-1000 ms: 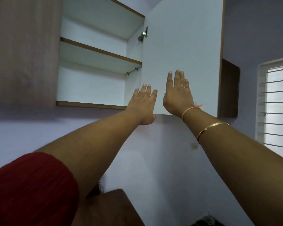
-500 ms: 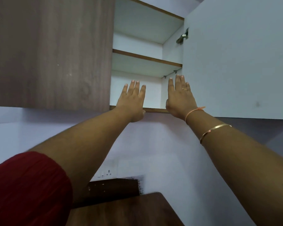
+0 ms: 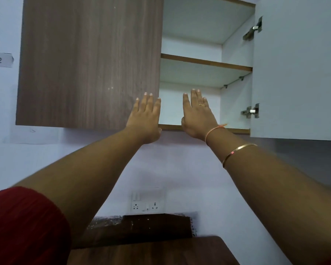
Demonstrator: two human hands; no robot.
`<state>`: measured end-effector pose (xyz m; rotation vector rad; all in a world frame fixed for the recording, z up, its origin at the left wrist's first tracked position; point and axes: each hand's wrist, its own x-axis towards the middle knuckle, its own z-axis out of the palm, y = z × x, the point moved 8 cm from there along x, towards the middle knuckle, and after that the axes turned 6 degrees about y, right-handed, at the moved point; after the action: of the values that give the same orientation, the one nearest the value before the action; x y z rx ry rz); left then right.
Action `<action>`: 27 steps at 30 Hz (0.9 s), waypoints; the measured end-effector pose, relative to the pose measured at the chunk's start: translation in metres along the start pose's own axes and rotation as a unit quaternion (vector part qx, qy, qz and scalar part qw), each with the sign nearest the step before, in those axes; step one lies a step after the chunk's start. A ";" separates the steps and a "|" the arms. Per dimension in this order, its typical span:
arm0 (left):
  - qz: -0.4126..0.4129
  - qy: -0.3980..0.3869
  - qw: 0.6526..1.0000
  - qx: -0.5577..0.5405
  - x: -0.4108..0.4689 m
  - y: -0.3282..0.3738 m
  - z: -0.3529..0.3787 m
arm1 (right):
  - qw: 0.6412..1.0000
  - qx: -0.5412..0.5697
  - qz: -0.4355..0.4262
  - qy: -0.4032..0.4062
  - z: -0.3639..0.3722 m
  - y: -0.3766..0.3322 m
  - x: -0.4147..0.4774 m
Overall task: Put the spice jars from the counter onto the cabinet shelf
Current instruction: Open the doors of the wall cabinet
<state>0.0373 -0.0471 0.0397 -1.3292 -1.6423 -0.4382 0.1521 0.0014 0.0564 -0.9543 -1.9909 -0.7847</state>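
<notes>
So right of the closed wood-grain door (image 3: 88, 62) the cabinet's open. There's a middle shelf (image 3: 206, 63) with a brown front edge, sitting on little pegs, and a bottom board (image 3: 237, 131) edged the same. Well below the door is the dark wooden counter (image 3: 161, 251), with a darker panel (image 3: 141, 226) at its back edge.

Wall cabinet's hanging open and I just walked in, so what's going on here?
A person reaches up with both arms toward the wall cabinet. Its white right door is swung open; the wood-grain left door is closed. The left hand, flat, is over the closed door's lower corner; the right hand is spread before the lower compartment. Neither holds anything, and no spice jars are in view.
</notes>
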 end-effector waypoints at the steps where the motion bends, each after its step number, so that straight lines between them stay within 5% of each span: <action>1: -0.004 0.000 1.000 0.001 0.002 -0.004 0.005 | 1.000 0.009 -0.002 0.001 0.006 -0.002 0.005; 8: -0.031 -0.011 0.999 0.028 0.022 -0.032 0.044 | 0.978 0.199 0.049 -0.031 0.055 -0.008 0.051; 22: -0.070 -0.035 0.996 0.033 0.041 -0.035 0.104 | 0.786 0.594 0.162 -0.052 0.120 -0.035 0.103; 27: -0.203 -0.057 0.973 -0.092 0.043 -0.039 0.114 | 0.747 0.637 0.181 -0.058 0.136 -0.039 0.113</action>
<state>-0.0460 0.0492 0.0298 -1.1637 -2.0172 -0.7844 0.0212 0.1251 0.0754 -0.4562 -1.7501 0.8572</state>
